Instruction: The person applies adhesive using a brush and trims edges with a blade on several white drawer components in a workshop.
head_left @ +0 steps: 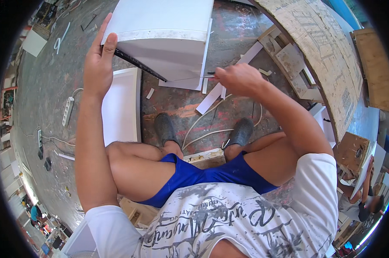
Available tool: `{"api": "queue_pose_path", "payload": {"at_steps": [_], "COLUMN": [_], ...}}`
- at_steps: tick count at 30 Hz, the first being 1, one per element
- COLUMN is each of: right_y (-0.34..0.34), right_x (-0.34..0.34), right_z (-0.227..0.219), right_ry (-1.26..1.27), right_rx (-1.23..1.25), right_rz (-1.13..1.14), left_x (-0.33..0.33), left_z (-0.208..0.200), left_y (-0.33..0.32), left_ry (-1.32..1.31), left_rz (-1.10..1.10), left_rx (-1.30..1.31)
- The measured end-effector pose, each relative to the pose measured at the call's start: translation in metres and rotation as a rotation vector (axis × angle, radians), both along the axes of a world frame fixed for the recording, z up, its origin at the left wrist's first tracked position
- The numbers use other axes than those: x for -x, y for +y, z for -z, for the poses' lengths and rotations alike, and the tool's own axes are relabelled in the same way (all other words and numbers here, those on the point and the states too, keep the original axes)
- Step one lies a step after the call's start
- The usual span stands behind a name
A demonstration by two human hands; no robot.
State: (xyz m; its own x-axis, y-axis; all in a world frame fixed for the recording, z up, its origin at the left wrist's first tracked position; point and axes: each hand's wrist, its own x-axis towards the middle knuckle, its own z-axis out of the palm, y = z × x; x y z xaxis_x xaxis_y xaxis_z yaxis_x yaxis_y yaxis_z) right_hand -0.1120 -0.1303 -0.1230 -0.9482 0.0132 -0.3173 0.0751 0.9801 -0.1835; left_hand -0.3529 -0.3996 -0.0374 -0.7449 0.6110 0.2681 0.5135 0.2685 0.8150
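A large white box-like piece (160, 56) stands tilted in front of me, with a dark strip along its lower left edge. My left hand (100, 60) grips its left edge, thumb on the near side and fingers along the outside. On the other side, my right hand (237, 78) is closed around a slim tool (208, 76). Its thin metal shaft points left toward the box's lower edge. My fingers hide most of the handle, so its exact kind is unclear.
White strips (210, 99) lie on the stained floor near my shoes. A pale cable (203, 136) loops there. Left is an open white panel box (122, 107) and a power strip (68, 112). A large curved wooden board (315, 43) stands right; another person (360, 202) is behind it.
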Motion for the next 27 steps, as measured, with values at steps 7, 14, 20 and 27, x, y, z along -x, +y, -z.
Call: {"api": "queue_pose_path", "payload": {"at_steps": [7, 14, 20, 27], "right_y": [0.011, -0.02, -0.049, -0.074], "right_x": [-0.007, -0.002, 0.01, 0.023], "right_z": [-0.034, -0.055, -0.058, -0.047], "right_ry": [0.383, 0.422, 0.333, 0.287], "right_rx": [0.173, 0.251, 0.352, 0.306], "right_rz": [-0.149, 0.017, 0.092, 0.145], "left_x": [0.015, 0.019, 0.035, 0.015], "left_z": [0.004, -0.008, -0.019, -0.036], "left_y": [-0.001, 0.008, 0.018, 0.051], "left_ry": [0.127, -0.134, 0.657, 0.721], "left_rz": [-0.014, -0.337, -0.35, 0.097], "left_rx": [-0.031, -0.157, -0.15, 0.035]}}
